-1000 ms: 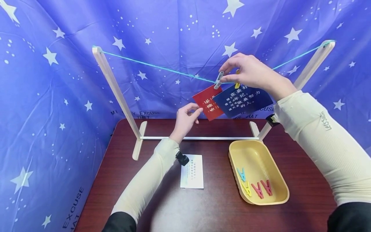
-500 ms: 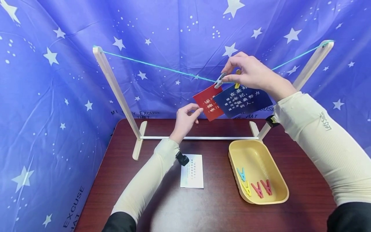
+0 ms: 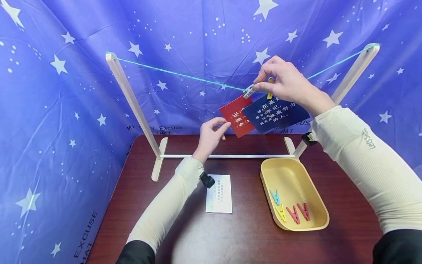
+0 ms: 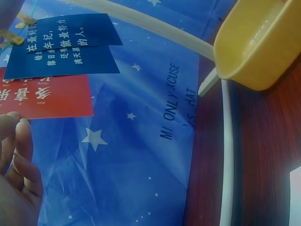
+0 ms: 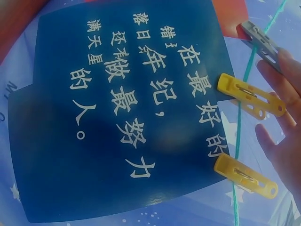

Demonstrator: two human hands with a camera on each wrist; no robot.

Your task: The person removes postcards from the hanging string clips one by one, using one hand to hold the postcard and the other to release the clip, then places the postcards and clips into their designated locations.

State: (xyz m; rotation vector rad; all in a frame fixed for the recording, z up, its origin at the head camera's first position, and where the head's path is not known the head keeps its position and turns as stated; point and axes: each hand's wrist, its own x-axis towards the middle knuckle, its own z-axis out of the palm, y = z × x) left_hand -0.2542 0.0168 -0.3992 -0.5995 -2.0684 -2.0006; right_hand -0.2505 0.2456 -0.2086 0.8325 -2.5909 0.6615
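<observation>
My left hand (image 3: 211, 135) pinches the lower left edge of a red card (image 3: 235, 117) between thumb and fingertips. At the card's top corner, my right hand (image 3: 287, 79) pinches a grey clothespin (image 3: 248, 91) by its handle end, its jaws at the green string (image 3: 178, 74). Two overlapping dark blue cards (image 5: 127, 117) hang just to the right, printed with white characters. A yellow clothespin (image 5: 249, 94) and another yellow clothespin (image 5: 244, 175) clip them to the string. Part of the red card lies behind the blue ones in the head view.
Wooden posts, left (image 3: 132, 106) and right (image 3: 357, 73), hold the string; a white bar (image 3: 230, 156) joins their feet. A yellow tray (image 3: 280, 170) on the right contains several coloured clothespins. A white printed card (image 3: 222, 198) lies on the dark red table (image 3: 244, 242).
The grey clothespin has turned from nearly upright to a flatter slant, and my right hand has shifted slightly up and right. My left hand and the red card have stayed in place.
</observation>
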